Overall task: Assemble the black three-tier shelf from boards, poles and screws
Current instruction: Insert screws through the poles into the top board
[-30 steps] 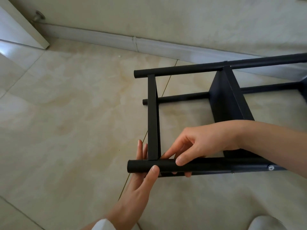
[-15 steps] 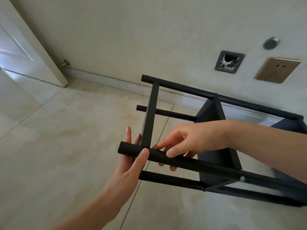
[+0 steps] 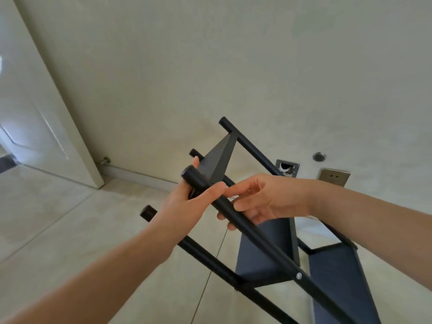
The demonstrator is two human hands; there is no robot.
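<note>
Left hand (image 3: 187, 202) is gripping the near pole (image 3: 243, 226) of the black shelf (image 3: 264, 251) close to its capped upper end: the thumb is lying over the top of the pole, and the fingers are passing underneath, with fingertips showing beyond the pole against the top board (image 3: 218, 157). Right hand (image 3: 264, 199) is closing on the same pole just below the left hand; its thumb is pressing on the upper face of the pole and its curled fingers are wrapping the underside. The two hands are sitting just beside each other, thumb tips nearly touching.

The shelf is being held tilted, its pole ends rising toward the upper left and its lower part running out of view at the bottom right. A silver screw (image 3: 298, 275) is showing on the near pole where the middle board (image 3: 266, 251) is joining it. A third board (image 3: 336, 279) is lying further down to the right. A second pole (image 3: 198, 251) is running parallel below the left forearm, and two more poles are showing beyond the top board.

Beyond the shelf, the tiled floor (image 3: 58, 230) is meeting a pale wall (image 3: 210, 66). A white door (image 3: 35, 113) is standing at the left, and a wall socket (image 3: 334, 177) is sitting at the right, beside an open wall box (image 3: 287, 167).
</note>
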